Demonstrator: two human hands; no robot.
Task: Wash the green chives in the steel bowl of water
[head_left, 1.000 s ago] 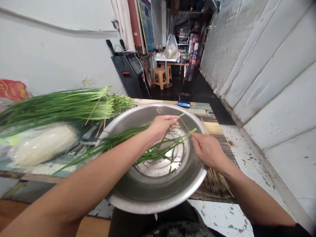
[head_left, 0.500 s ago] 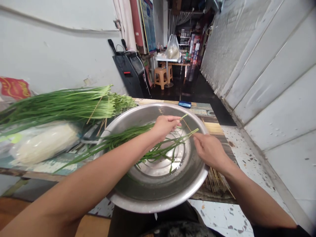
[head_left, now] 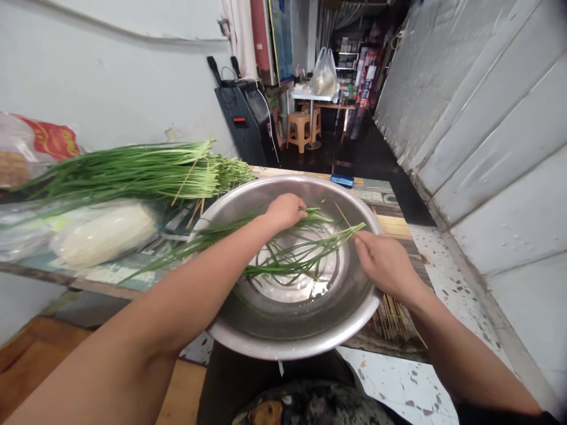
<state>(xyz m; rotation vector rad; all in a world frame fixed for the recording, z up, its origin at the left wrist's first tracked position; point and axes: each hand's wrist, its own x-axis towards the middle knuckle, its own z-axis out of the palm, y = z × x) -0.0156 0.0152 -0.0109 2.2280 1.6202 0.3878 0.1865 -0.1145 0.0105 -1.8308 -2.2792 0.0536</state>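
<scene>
My right hand [head_left: 384, 260] is closed in a pinch on a thin bamboo skewer [head_left: 342, 213] at the right side of the steel basin [head_left: 283, 349]. Several green chives [head_left: 339, 238] are on the skewer by its fingertips, their leaves trailing left into the basin. The skewer's bare tip points up and left. Over the basin's middle, my left hand [head_left: 286, 211] has its fingers curled at the pale ends of loose chives [head_left: 316, 216]; its palm and some fingers are hidden. Chive leaves hang over the basin's left rim. A little water shines on the bottom.
Left of the basin lies a large chive bundle [head_left: 146, 171] behind a plastic-wrapped white package [head_left: 106, 233]. Bamboo skewers [head_left: 390, 319] lie on the table to the right. A blue object [head_left: 342, 180] sits beyond the far rim. A black speaker-like box [head_left: 248, 121] stands behind.
My left hand has moved down and left, away from the skewer tip to the loose chive ends. The right hand keeps its pinch on the skewer. The whole view has shifted slightly.
</scene>
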